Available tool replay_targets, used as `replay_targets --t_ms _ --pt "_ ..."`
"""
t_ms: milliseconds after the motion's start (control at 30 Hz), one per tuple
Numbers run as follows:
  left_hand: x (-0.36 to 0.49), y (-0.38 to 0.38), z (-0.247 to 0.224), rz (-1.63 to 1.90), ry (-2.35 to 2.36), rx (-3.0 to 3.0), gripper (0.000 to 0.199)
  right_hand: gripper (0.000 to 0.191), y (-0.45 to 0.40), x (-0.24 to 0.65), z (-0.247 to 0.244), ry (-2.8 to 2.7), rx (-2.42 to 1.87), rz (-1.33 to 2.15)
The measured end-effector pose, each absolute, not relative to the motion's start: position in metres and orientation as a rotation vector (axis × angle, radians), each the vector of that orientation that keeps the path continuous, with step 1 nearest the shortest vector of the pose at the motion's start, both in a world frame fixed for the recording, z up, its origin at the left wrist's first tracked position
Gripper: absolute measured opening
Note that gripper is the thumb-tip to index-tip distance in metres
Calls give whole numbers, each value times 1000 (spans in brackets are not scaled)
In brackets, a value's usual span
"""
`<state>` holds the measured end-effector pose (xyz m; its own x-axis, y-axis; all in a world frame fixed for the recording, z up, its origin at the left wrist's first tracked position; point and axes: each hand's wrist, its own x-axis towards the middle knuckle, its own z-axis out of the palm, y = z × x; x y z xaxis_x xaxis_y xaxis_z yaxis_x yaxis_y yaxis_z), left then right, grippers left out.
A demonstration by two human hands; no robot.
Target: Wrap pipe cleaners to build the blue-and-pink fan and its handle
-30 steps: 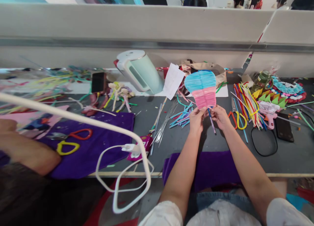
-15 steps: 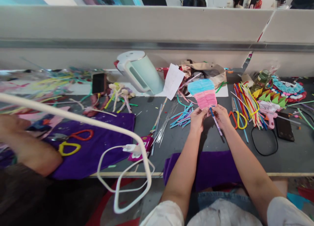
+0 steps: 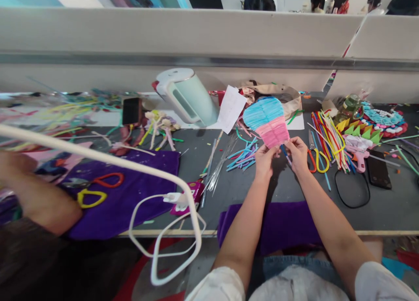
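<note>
Both hands hold a flat panel of pipe cleaners [image 3: 266, 120], blue at the top and pink below, above the dark table. My left hand [image 3: 266, 157] pinches its lower left edge. My right hand [image 3: 296, 153] is closed on the lower right corner, by the pink end. From between the hands a blue and purple pipe cleaner [image 3: 286, 156] sticks out downward, partly covered by my right fingers. Loose blue and purple pipe cleaners [image 3: 242, 156] lie left of my left hand. Scissors with red and yellow handles [image 3: 317, 159] rest just right of my right hand.
A white kettle [image 3: 188, 96] stands behind on the left. To the right are a bundle of colored pipe cleaners [image 3: 334, 139], a pink glue gun [image 3: 360, 157] and a black phone [image 3: 379, 170]. A white cable [image 3: 176, 179] arcs across the left, near a co-worker's arm [image 3: 42, 192].
The pipe-cleaner panel has tilted and shifted slightly left and up, its blue part now looking wider. My hands stay closed near its lower end; less of the purple strand shows below.
</note>
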<state>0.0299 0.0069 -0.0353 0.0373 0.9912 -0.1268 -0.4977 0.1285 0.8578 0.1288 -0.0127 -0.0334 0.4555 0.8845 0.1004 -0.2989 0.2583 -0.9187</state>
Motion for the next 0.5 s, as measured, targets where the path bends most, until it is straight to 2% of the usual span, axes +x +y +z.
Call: replay_targets --t_ms 167,367,500 --pt "30 6 -34 1286 844 725 27 22 -12 133 -33 -670 -1060 970" --pt "26 8 -37 1170 827 798 33 14 -16 140 -24 -903 -1166 649" --pt "23 10 -40 1149 852 912 34 15 -15 145 -27 -917 -1153 694"
